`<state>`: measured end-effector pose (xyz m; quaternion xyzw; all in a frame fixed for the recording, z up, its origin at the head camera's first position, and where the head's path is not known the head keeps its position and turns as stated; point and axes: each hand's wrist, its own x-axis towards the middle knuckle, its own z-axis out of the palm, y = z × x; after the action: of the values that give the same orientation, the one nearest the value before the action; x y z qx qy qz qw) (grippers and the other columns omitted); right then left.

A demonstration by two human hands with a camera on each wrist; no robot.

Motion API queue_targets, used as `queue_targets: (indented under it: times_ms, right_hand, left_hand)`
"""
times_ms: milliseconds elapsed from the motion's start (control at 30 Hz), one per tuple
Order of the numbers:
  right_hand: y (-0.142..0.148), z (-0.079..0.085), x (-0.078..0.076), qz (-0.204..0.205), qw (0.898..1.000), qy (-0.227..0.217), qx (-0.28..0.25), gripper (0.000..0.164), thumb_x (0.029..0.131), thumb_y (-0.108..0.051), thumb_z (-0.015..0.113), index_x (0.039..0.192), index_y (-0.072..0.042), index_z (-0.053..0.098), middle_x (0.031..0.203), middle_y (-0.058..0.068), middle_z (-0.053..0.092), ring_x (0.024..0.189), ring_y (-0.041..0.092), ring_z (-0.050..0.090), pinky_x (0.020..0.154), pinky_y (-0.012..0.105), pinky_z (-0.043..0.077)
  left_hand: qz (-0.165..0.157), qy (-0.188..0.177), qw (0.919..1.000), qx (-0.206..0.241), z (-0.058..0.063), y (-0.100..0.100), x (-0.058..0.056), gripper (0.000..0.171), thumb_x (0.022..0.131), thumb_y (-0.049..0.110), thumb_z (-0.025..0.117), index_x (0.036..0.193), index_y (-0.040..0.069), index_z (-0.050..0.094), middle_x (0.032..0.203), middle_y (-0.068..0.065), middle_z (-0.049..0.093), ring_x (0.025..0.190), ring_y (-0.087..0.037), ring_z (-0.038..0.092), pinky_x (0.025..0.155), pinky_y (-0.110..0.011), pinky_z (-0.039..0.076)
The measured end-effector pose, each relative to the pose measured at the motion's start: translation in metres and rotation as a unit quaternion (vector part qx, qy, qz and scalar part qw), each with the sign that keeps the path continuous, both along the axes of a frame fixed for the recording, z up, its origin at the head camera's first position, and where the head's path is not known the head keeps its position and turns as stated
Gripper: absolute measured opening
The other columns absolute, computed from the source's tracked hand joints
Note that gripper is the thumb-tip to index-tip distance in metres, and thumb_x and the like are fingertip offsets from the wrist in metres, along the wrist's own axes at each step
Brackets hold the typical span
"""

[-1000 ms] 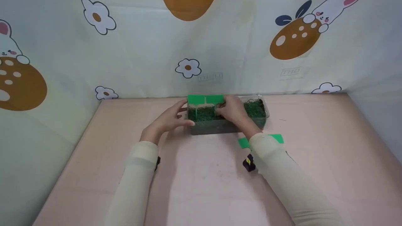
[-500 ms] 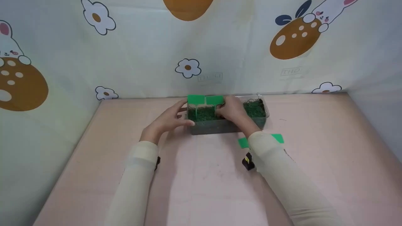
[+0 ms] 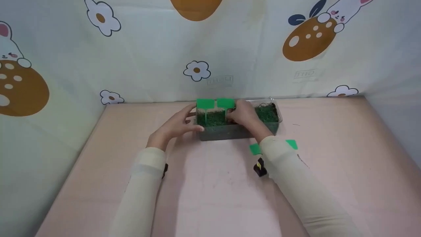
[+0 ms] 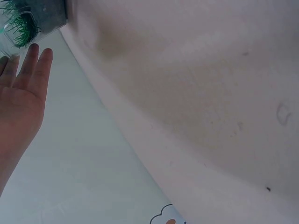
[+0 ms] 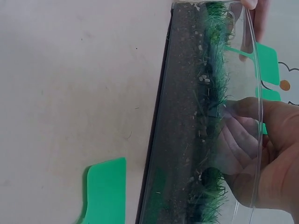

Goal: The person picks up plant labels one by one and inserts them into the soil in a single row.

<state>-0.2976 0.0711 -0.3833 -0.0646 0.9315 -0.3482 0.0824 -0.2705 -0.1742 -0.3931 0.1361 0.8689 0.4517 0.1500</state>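
Soil and short green grass fill a clear plastic planter box (image 3: pixel 227 133) by the back wall. Two green plant labels stand in its left half: the left label (image 3: pixel 205 104) on its own, the right label (image 3: pixel 226 103) by my right hand. That right hand (image 3: pixel 244 115) reaches inside the box and pinches the right label's stem low, near the grass; in the right wrist view the fingers (image 5: pixel 240 135) show through the clear wall. My left hand (image 3: pixel 179 123) spans the box's left end, thumb at the front corner, its fingers (image 4: pixel 41 70) extended in the left wrist view.
More green label pieces (image 3: pixel 291 144) lie on the pink table in front of the box, partly under the right sleeve (image 3: pixel 292 177). A printed wall sheet (image 3: pixel 148 65) rises just behind the box. Bare soil shows between the grass patches.
The right label has shifted slightly rightward and straightened, so the gap between the two labels looks wider. Both hands stay nearly where they were, the left one still at the box's end.
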Motion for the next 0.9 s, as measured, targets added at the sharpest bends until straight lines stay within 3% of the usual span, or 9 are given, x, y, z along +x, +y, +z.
queue_targets:
  times_ms: [167,400,700,900]
  right_hand:
    - [0.004,0.001,0.0,0.011,1.0,0.002,-0.022,0.006,0.094,-0.015,0.062,0.091,-0.01,0.061,0.079,0.005,0.06,0.07,0.019,0.052,0.064,0.03,0.043]
    - [0.012,0.006,0.001,0.017,0.998,-0.011,-0.053,0.025,0.093,-0.016,0.066,0.073,-0.013,0.052,0.067,0.002,0.061,0.063,0.017,0.057,0.057,0.027,0.045]
    - [0.019,0.009,0.003,0.016,0.996,-0.001,-0.09,0.032,0.092,-0.011,0.066,0.068,-0.013,0.045,0.075,0.008,0.068,0.072,0.021,0.067,0.055,0.024,0.047]
    - [0.024,0.009,0.005,0.009,0.994,-0.001,-0.106,0.02,0.092,-0.009,0.066,0.076,-0.01,0.055,0.081,0.008,0.07,0.074,0.019,0.067,0.058,0.023,0.05]
  left_hand:
    - [-0.002,0.004,1.0,0.001,0.001,0.001,0.001,0.093,0.084,0.026,0.081,0.158,0.032,0.025,0.166,0.004,0.023,0.15,-0.026,0.032,0.125,-0.046,0.031]
    - [-0.012,0.009,0.9999,0.003,0.001,0.001,0.0,0.094,0.085,0.025,0.081,0.159,0.029,0.023,0.167,0.003,0.02,0.151,-0.026,0.032,0.125,-0.046,0.03]
    - [-0.01,0.008,0.9999,-0.001,0.0,0.001,0.0,0.095,0.085,0.026,0.081,0.159,0.029,0.022,0.167,0.002,0.02,0.151,-0.026,0.032,0.125,-0.045,0.031]
    - [-0.003,0.009,0.9999,-0.009,-0.001,0.001,0.001,0.094,0.085,0.028,0.08,0.159,0.029,0.022,0.167,0.002,0.022,0.15,-0.025,0.033,0.125,-0.044,0.031]
